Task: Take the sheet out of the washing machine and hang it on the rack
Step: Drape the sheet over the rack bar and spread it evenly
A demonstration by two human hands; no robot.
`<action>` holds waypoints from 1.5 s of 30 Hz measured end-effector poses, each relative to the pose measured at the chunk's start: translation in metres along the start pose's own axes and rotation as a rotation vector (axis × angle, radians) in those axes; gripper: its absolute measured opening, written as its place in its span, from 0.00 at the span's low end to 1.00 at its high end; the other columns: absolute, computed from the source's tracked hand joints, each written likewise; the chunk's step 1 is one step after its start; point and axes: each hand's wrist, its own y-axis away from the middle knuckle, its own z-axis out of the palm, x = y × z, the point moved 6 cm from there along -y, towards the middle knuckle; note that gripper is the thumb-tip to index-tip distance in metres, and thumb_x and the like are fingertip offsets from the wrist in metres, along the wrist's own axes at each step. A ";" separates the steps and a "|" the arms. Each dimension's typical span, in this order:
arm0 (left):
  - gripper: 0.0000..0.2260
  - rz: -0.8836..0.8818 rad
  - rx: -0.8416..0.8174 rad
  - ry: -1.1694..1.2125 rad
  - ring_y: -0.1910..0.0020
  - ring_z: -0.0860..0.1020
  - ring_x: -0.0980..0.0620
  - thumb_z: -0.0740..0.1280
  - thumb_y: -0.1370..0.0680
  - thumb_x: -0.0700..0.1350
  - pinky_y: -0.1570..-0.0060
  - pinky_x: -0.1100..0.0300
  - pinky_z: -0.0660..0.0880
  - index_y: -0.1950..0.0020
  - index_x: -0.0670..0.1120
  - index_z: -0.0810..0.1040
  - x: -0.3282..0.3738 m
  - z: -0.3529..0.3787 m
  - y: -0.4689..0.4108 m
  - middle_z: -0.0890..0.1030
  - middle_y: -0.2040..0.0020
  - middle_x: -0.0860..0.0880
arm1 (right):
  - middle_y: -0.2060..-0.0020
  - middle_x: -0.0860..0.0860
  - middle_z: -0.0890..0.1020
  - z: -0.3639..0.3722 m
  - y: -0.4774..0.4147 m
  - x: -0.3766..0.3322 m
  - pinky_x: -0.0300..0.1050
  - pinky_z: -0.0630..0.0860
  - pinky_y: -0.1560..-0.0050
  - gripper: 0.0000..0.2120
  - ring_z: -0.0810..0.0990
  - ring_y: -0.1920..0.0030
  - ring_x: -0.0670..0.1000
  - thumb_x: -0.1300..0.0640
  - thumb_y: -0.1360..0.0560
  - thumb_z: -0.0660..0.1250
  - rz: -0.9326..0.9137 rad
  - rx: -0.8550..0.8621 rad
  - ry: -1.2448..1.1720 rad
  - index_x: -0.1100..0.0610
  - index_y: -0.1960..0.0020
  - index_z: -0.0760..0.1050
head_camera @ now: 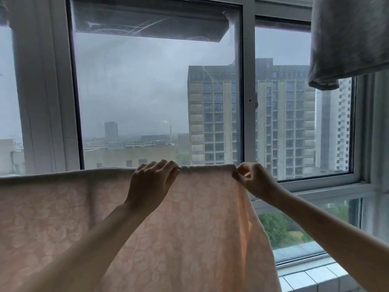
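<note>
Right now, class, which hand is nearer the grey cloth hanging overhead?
Right. The right hand pinches the sheet below and left of the grey cloth; the left hand grips it farther left.

One camera sits on the person's head. It looks straight ahead at a big window (248,81), and tall buildings (214,114) show far off through the glass. The sheet (189,239) is very near and fills the lower half of the view. Both arms come in from the bottom, and the left hand (151,182) and right hand (254,182) are close in front, near the middle. A grey cloth (347,39) hangs close by in the top right corner. The lens is wide, so the window frame bends at the sides.
</note>
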 end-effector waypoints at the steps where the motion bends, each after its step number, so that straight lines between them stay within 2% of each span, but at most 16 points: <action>1: 0.15 0.000 -0.003 0.023 0.61 0.81 0.51 0.57 0.20 0.54 0.59 0.56 0.77 0.51 0.50 0.80 0.003 0.001 -0.002 0.83 0.57 0.54 | 0.60 0.52 0.82 0.001 0.000 0.002 0.35 0.78 0.60 0.07 0.81 0.59 0.48 0.58 0.24 0.68 0.005 -0.027 -0.026 0.62 0.52 0.79; 3: 0.13 0.002 0.004 0.063 0.60 0.81 0.52 0.59 0.20 0.54 0.59 0.58 0.75 0.51 0.51 0.81 0.010 0.002 -0.005 0.83 0.56 0.55 | 0.60 0.51 0.82 -0.002 0.001 0.006 0.38 0.79 0.55 0.05 0.81 0.58 0.48 0.60 0.24 0.68 0.012 -0.058 -0.080 0.62 0.52 0.80; 6: 0.06 -0.041 0.035 0.195 0.60 0.81 0.54 0.67 0.22 0.51 0.61 0.61 0.74 0.53 0.51 0.83 0.016 0.002 -0.010 0.83 0.56 0.57 | 0.65 0.48 0.80 -0.014 0.002 0.011 0.32 0.74 0.63 0.07 0.79 0.63 0.45 0.60 0.22 0.64 0.043 -0.006 -0.163 0.58 0.58 0.79; 9: 0.05 -0.106 0.044 0.241 0.62 0.80 0.56 0.70 0.24 0.49 0.65 0.68 0.68 0.56 0.50 0.83 0.018 0.004 -0.016 0.82 0.59 0.58 | 0.64 0.51 0.81 -0.023 -0.004 0.010 0.30 0.73 0.65 0.08 0.79 0.63 0.45 0.60 0.20 0.62 0.035 0.075 -0.238 0.59 0.55 0.79; 13: 0.03 -0.192 0.100 0.230 0.63 0.80 0.55 0.71 0.24 0.46 0.66 0.65 0.69 0.56 0.49 0.82 0.016 -0.002 -0.023 0.83 0.60 0.56 | 0.63 0.47 0.81 -0.036 -0.030 -0.001 0.25 0.70 0.65 0.06 0.77 0.66 0.34 0.63 0.22 0.64 -0.054 0.157 -0.293 0.59 0.52 0.80; 17: 0.03 -0.291 0.051 0.194 0.59 0.82 0.50 0.70 0.24 0.48 0.60 0.56 0.77 0.55 0.51 0.82 0.009 0.003 -0.022 0.84 0.58 0.54 | 0.56 0.56 0.83 -0.025 -0.050 0.001 0.26 0.72 0.58 0.07 0.78 0.62 0.39 0.64 0.23 0.66 -0.119 0.011 -0.162 0.66 0.50 0.81; 20: 0.04 -0.339 0.102 0.184 0.58 0.82 0.49 0.69 0.24 0.49 0.59 0.53 0.78 0.55 0.52 0.82 0.005 0.000 -0.022 0.84 0.58 0.54 | 0.59 0.51 0.82 -0.021 -0.057 0.002 0.25 0.72 0.61 0.08 0.78 0.62 0.43 0.61 0.23 0.66 -0.119 0.012 -0.198 0.64 0.48 0.81; 22: 0.03 -0.357 0.128 0.165 0.57 0.82 0.50 0.70 0.24 0.48 0.59 0.53 0.78 0.55 0.51 0.82 0.005 -0.002 -0.024 0.84 0.59 0.54 | 0.61 0.54 0.83 -0.021 -0.060 0.003 0.33 0.74 0.60 0.09 0.78 0.63 0.47 0.60 0.23 0.66 -0.106 0.045 -0.247 0.64 0.49 0.81; 24: 0.03 -0.387 0.048 0.143 0.56 0.82 0.50 0.69 0.23 0.48 0.57 0.53 0.78 0.54 0.51 0.83 0.005 0.004 -0.026 0.85 0.58 0.54 | 0.66 0.59 0.81 -0.010 -0.059 0.008 0.40 0.71 0.64 0.10 0.75 0.66 0.50 0.60 0.23 0.67 -0.095 -0.041 -0.227 0.67 0.53 0.81; 28: 0.04 -0.483 -0.019 0.170 0.55 0.82 0.51 0.69 0.24 0.46 0.54 0.53 0.78 0.55 0.51 0.83 -0.001 0.010 -0.023 0.85 0.58 0.53 | 0.68 0.50 0.78 0.006 -0.045 0.018 0.32 0.71 0.67 0.07 0.74 0.68 0.45 0.65 0.24 0.66 -0.104 -0.172 -0.194 0.67 0.56 0.81; 30: 0.04 -0.466 0.008 0.161 0.56 0.82 0.52 0.69 0.24 0.45 0.55 0.54 0.78 0.56 0.51 0.83 0.005 0.006 -0.022 0.84 0.59 0.54 | 0.63 0.49 0.81 0.003 -0.041 0.014 0.27 0.73 0.63 0.05 0.78 0.63 0.46 0.65 0.25 0.68 -0.135 -0.127 -0.233 0.65 0.53 0.81; 33: 0.04 -0.343 0.065 0.162 0.59 0.79 0.52 0.70 0.25 0.40 0.56 0.56 0.77 0.55 0.48 0.83 0.019 -0.001 -0.021 0.82 0.59 0.54 | 0.58 0.49 0.83 -0.005 -0.034 0.008 0.29 0.74 0.60 0.05 0.80 0.58 0.46 0.63 0.24 0.67 -0.110 -0.006 -0.319 0.60 0.50 0.82; 35: 0.04 -0.257 0.057 0.209 0.57 0.78 0.53 0.70 0.25 0.38 0.54 0.55 0.76 0.54 0.46 0.83 0.028 -0.001 -0.017 0.81 0.58 0.53 | 0.59 0.48 0.82 -0.007 -0.025 0.005 0.28 0.72 0.63 0.05 0.79 0.59 0.43 0.61 0.23 0.65 -0.111 0.069 -0.314 0.57 0.50 0.80; 38: 0.03 -0.185 0.012 0.254 0.53 0.78 0.54 0.70 0.24 0.43 0.51 0.55 0.76 0.53 0.47 0.84 0.036 0.003 -0.011 0.80 0.56 0.54 | 0.59 0.47 0.80 -0.005 -0.006 0.002 0.29 0.70 0.62 0.03 0.77 0.59 0.39 0.59 0.23 0.65 -0.150 0.135 -0.275 0.55 0.50 0.77; 42: 0.03 -0.194 0.036 0.274 0.55 0.78 0.54 0.72 0.26 0.45 0.53 0.53 0.76 0.54 0.48 0.85 0.037 0.003 -0.011 0.80 0.58 0.54 | 0.62 0.44 0.80 0.002 0.014 0.006 0.25 0.71 0.63 0.04 0.77 0.61 0.37 0.55 0.24 0.68 -0.170 0.126 -0.253 0.54 0.53 0.74; 45: 0.02 -0.219 0.057 0.248 0.57 0.78 0.53 0.74 0.27 0.44 0.56 0.53 0.77 0.57 0.46 0.85 0.037 0.003 -0.014 0.79 0.60 0.54 | 0.62 0.43 0.79 0.010 0.019 0.009 0.24 0.72 0.61 0.02 0.78 0.61 0.37 0.58 0.23 0.67 -0.200 0.100 -0.211 0.53 0.54 0.75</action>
